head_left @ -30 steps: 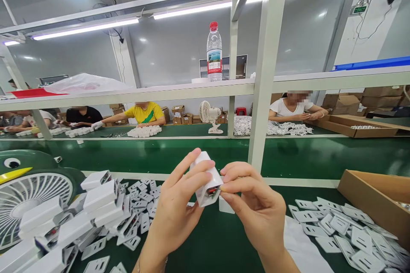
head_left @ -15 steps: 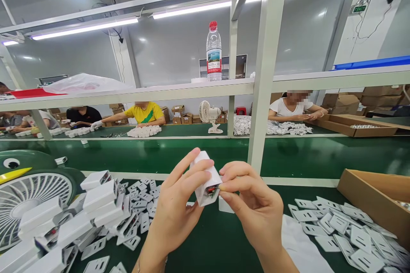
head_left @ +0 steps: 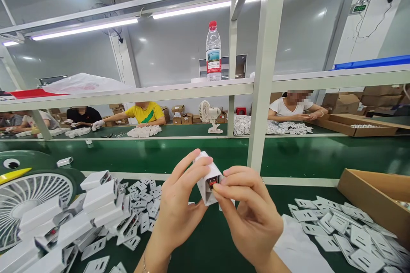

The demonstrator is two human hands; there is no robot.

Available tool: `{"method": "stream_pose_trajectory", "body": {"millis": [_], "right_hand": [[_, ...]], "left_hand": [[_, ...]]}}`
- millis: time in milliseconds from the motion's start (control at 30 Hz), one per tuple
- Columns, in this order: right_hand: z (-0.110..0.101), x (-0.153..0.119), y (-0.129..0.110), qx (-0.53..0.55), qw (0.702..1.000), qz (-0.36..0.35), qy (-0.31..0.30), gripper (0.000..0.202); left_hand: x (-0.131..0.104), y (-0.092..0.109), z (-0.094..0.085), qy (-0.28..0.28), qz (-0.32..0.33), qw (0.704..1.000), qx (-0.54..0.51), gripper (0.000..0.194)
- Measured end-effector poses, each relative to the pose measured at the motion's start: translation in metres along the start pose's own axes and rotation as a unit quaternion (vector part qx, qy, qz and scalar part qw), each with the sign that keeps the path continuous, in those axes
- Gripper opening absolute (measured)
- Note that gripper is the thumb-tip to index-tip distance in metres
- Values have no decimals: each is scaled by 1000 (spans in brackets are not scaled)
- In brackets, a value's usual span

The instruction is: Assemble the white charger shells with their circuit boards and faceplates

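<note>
My left hand [head_left: 181,198] is wrapped around a white plastic housing [head_left: 202,179], holding it tilted with its open end toward my right hand. Inside the opening a red component [head_left: 212,182] and some dark parts show. My right hand [head_left: 248,211] is closed in a pinch, thumb and forefinger at the opening beside the red component; what lies between the fingertips is hidden. Partly behind my right hand, a white piece sits on the green bench. To the left are stacked white housings [head_left: 101,196] with open ends, and flat white slotted plates [head_left: 142,202] lie around them.
More slotted plates [head_left: 344,226] lie at right beside a cardboard box [head_left: 378,196] and a white sheet [head_left: 299,247]. A green fan [head_left: 24,209] stands at left. Beyond runs a green belt [head_left: 166,153]; a frame post [head_left: 265,72] rises ahead. Co-workers sit across.
The housing has turned slightly, so its opening and the red component show more. My right fingertips have shifted a little left and down. White pieces on the belt have moved right.
</note>
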State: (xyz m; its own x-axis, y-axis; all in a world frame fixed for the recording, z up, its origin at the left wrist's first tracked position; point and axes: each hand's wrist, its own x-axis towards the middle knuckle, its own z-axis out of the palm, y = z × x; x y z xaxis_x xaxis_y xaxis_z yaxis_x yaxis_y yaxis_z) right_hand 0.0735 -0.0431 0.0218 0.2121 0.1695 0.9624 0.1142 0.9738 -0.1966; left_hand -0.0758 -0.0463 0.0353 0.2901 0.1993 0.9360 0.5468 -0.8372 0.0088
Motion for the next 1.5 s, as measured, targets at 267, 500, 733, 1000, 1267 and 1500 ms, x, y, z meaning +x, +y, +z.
{"method": "stream_pose_trajectory", "body": {"millis": [267, 500, 733, 1000, 1267, 1500], "right_hand": [[2, -1, 1, 34, 998, 42, 31, 27], [1, 0, -1, 38, 999, 31, 3, 30], [3, -3, 1, 5, 1000, -1, 18, 32], [-5, 2, 1, 29, 998, 45, 18, 32], [-9, 6, 1, 22, 999, 46, -9, 32], [-15, 9, -2, 12, 998, 38, -48, 31]], "left_hand": [[-2, -2, 0, 12, 1, 1000, -25, 52], [-1, -3, -1, 14, 2, 1000, -26, 52], [-2, -1, 0, 8, -11, 1000, -9, 49], [-1, 5, -4, -12, -86, 996, -1, 61], [0, 2, -4, -23, -74, 997, -12, 58], [1, 0, -2, -18, -46, 998, -46, 56]]}}
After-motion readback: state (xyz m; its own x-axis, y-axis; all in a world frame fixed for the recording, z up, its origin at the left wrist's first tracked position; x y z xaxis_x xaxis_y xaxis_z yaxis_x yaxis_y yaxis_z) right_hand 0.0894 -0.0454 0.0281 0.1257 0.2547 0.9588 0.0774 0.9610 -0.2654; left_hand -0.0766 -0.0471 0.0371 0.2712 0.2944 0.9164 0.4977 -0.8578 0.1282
